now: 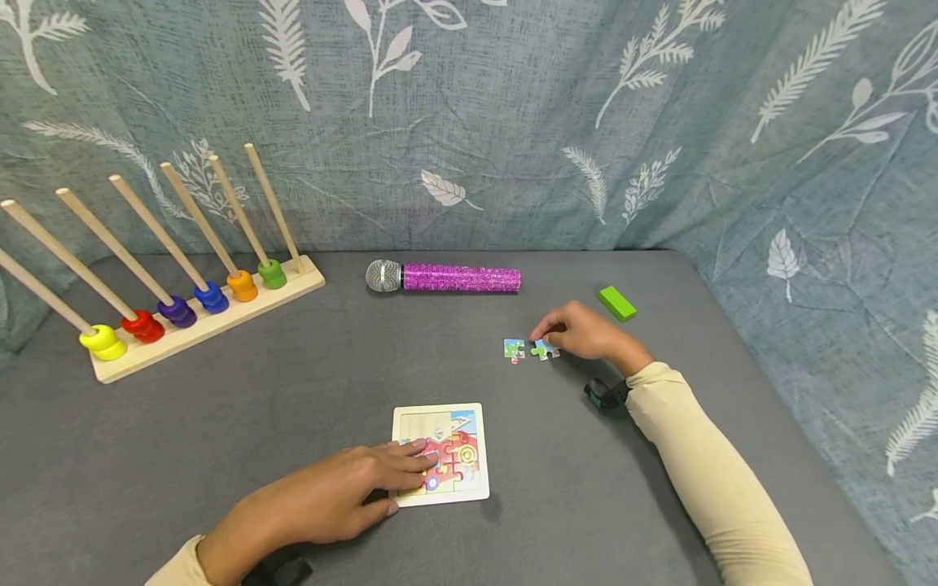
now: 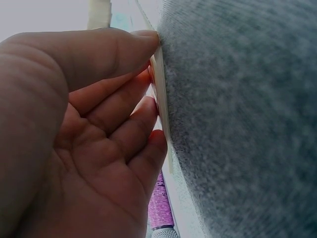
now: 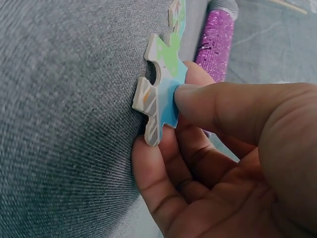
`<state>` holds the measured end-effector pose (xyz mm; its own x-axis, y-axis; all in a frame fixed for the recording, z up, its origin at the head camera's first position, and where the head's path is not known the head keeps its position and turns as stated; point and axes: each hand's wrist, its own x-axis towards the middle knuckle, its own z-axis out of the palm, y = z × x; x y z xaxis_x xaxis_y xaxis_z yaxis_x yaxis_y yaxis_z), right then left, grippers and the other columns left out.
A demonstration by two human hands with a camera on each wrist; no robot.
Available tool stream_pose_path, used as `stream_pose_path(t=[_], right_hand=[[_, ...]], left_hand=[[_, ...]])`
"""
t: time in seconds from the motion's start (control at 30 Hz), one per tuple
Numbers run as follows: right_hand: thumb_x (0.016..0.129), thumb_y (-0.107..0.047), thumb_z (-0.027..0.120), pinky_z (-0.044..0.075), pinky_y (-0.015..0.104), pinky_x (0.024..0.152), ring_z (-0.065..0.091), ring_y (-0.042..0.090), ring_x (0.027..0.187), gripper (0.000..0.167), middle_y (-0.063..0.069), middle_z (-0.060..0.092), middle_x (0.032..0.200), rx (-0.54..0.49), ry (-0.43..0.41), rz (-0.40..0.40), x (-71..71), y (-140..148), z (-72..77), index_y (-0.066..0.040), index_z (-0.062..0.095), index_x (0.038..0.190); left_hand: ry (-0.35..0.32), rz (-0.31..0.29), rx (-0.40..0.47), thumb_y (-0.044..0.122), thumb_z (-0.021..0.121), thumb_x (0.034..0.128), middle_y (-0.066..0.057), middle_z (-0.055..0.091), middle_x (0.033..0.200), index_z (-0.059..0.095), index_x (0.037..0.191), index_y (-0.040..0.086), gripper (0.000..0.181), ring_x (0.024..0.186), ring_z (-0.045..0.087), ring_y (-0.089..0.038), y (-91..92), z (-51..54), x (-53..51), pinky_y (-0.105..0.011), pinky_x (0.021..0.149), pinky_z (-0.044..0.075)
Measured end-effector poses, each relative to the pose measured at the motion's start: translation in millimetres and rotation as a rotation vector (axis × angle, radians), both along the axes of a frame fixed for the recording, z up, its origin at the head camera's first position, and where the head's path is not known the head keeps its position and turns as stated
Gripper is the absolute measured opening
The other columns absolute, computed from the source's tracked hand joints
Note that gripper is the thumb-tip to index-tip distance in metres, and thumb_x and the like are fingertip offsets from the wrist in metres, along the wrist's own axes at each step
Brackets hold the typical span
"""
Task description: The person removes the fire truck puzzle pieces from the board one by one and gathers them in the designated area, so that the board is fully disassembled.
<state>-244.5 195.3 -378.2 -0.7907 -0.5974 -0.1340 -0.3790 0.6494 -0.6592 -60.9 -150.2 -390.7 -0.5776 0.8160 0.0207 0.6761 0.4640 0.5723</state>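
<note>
The left hand (image 1: 344, 492) rests with extended fingers on the square puzzle board (image 1: 440, 408), its thumb at the board's lower left edge. Several red and yellow pieces lie in the board; its upper left part shows bare wood. In the right wrist view, the right hand (image 3: 218, 148) pinches a blue, green and grey puzzle piece (image 3: 168, 84) between thumb and fingers, close to the table. Left of that hand, another puzzle piece (image 1: 514, 348) lies on the table. The left wrist view shows the left fingers (image 2: 148, 111) over the board's edge (image 2: 161, 89).
A pink glittery microphone (image 1: 462, 278) lies at the back middle. Near the right hand is a green block (image 1: 617, 303). A wooden rack (image 1: 212, 321) with upright pegs and coloured rings stands at the back left. Behind the table hangs a patterned cloth (image 1: 469, 122).
</note>
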Motion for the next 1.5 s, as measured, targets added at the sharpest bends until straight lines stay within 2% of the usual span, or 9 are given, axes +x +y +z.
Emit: stream_pose_path(t=[0.57, 0.8, 1.03, 1.13, 1.5], right_hand=[[0.091, 0.005, 0.058, 0.045, 0.028, 0.067, 0.056, 0.016, 0.081, 0.019, 0.012, 0.070, 0.101, 0.007, 0.025, -0.050, -0.4, 0.1, -4.6, 0.002, 0.073, 0.103], [0.092, 0.005, 0.058, 0.048, 0.032, 0.076, 0.061, 0.020, 0.091, 0.021, 0.014, 0.070, 0.105, 0.001, 0.041, -0.064, -0.9, 1.2, -5.7, 0.004, 0.071, 0.108], [0.093, 0.001, 0.059, 0.050, 0.039, 0.083, 0.063, 0.024, 0.094, 0.018, 0.014, 0.070, 0.103, -0.034, 0.113, -0.084, 0.9, 0.0, -4.5, 0.003, 0.072, 0.106], [0.094, -0.002, 0.060, 0.050, 0.041, 0.082, 0.062, 0.023, 0.093, 0.018, 0.013, 0.070, 0.104, -0.031, 0.130, -0.090, 3.6, -2.6, -1.0, 0.001, 0.073, 0.107], [0.092, -0.002, 0.063, 0.051, 0.035, 0.077, 0.062, 0.019, 0.088, 0.017, 0.011, 0.071, 0.100, -0.067, 0.160, -0.028, 11.9, -11.9, 4.5, 0.002, 0.074, 0.104]], left_hand=[[-0.034, 0.013, -0.009, 0.003, 0.065, 0.0892, 0.001, 0.050, 0.143, 0.063, 0.130, 0.009, 0.042, 0.134, 0.043, -0.023, -0.4, -0.8, -0.7, -0.047, 0.103, 0.040], [-0.059, 0.020, -0.016, 0.004, 0.064, 0.0904, 0.002, 0.049, 0.144, 0.063, 0.131, 0.010, 0.041, 0.135, 0.042, -0.022, -0.5, -0.1, -0.4, -0.047, 0.104, 0.039], [-0.064, 0.017, -0.019, 0.004, 0.064, 0.0907, 0.003, 0.049, 0.144, 0.063, 0.131, 0.010, 0.041, 0.135, 0.041, -0.022, -0.8, 0.6, -0.8, -0.047, 0.104, 0.039], [-0.055, 0.014, -0.015, 0.004, 0.064, 0.0904, 0.002, 0.049, 0.144, 0.063, 0.131, 0.010, 0.041, 0.135, 0.041, -0.022, -1.0, 0.1, -1.1, -0.048, 0.104, 0.039], [-0.038, 0.009, -0.003, 0.003, 0.065, 0.0897, 0.002, 0.049, 0.144, 0.063, 0.131, 0.010, 0.042, 0.135, 0.042, -0.023, -1.3, -0.3, -1.3, -0.048, 0.103, 0.040]])
